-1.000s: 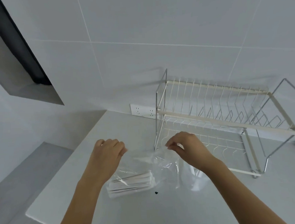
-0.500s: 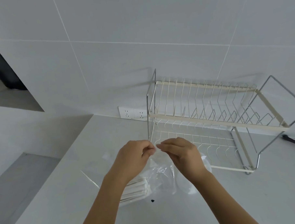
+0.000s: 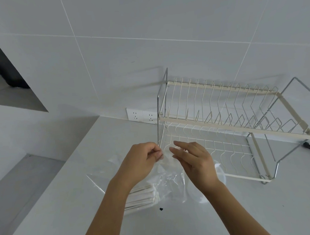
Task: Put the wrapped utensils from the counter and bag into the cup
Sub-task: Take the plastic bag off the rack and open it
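A clear plastic bag [image 3: 171, 180] is held up over the white counter [image 3: 69, 201]. My left hand [image 3: 142, 162] pinches its top edge between thumb and fingers. My right hand [image 3: 193, 162] is beside it at the bag's mouth, fingers partly spread and touching the plastic. A stack of paper-wrapped utensils [image 3: 141, 196] lies on the counter under my left wrist, partly inside the plastic. A clear cup [image 3: 219, 176] shows faintly behind my right wrist, mostly hidden.
A two-tier wire dish rack [image 3: 231, 124] stands at the back right, close behind my hands. White wall sockets [image 3: 141, 116] sit left of it. A small black speck [image 3: 161, 209] lies on the counter. The counter's left edge drops to a lower grey ledge [image 3: 20, 185].
Both hands came together at the top of the bag a second ago. Since half a second ago my right fingers have opened slightly, and the view has shifted a little.
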